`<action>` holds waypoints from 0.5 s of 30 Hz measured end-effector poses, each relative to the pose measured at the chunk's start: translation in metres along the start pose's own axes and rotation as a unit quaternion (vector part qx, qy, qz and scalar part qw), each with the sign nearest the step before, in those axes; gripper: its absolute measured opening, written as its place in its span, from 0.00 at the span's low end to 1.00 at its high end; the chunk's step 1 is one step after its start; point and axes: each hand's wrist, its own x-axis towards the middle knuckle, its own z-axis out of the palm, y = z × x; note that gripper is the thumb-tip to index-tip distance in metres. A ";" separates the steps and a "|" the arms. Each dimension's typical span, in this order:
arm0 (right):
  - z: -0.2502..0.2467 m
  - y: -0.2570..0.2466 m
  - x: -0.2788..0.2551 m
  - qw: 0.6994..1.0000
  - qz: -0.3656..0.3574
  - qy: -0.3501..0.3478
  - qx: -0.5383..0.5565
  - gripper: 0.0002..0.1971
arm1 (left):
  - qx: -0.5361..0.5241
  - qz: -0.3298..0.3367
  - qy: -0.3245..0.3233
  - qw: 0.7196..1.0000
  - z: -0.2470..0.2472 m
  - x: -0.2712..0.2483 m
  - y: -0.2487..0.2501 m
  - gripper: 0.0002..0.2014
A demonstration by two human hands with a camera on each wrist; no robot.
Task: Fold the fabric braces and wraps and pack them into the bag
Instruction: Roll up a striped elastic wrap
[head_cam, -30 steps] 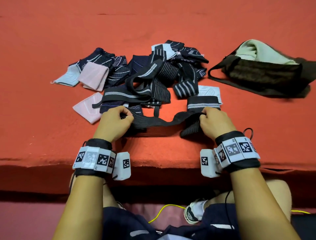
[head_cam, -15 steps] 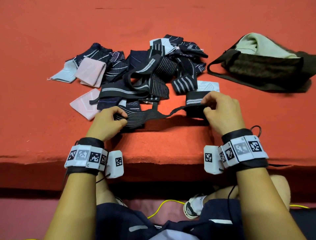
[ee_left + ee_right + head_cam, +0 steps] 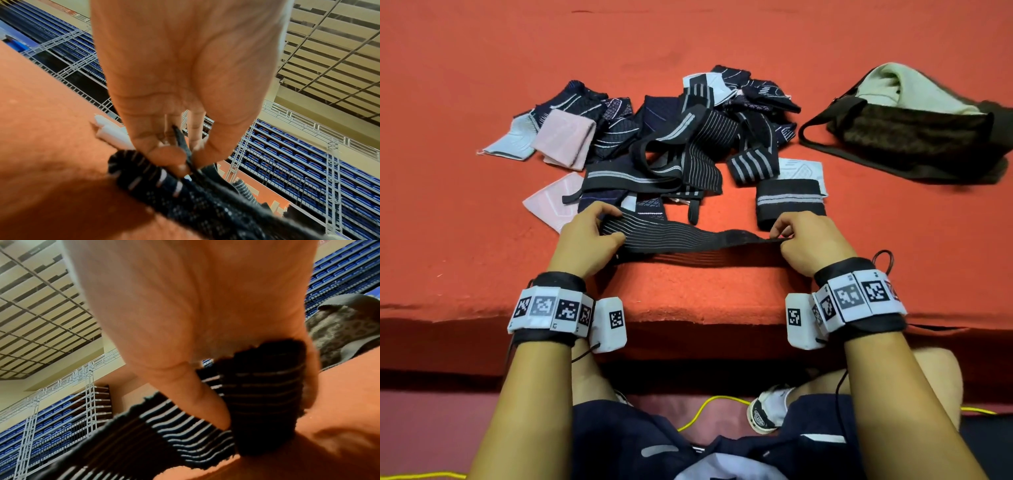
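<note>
You held a black striped wrap [image 3: 690,236] stretched between both hands over the near part of the red mat [image 3: 465,212]. Your left hand [image 3: 585,240] pinched its left end between thumb and fingers; your right hand [image 3: 808,240] gripped the right end, thumb pressed into the fabric. The wrap ran left to right, just above the mat. Beyond it lay the pile of braces and wraps [image 3: 671,144], dark, pink and pale blue pieces overlapping. A folded black band [image 3: 789,202] sat just beyond your right hand. The dark bag [image 3: 914,137] lay at far right, well apart.
</note>
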 end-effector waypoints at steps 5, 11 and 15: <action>0.009 -0.004 -0.001 1.000 0.000 0.008 0.019 0.17 | 0.030 0.005 0.029 0.999 0.014 -0.008 0.006 0.16; 0.024 -0.014 -0.006 0.999 -0.025 0.027 0.009 0.19 | -0.034 0.036 0.064 0.997 0.035 -0.020 0.024 0.15; 0.022 -0.011 -0.010 0.998 -0.013 0.055 -0.004 0.24 | -0.070 0.047 0.065 0.994 0.033 -0.025 0.029 0.17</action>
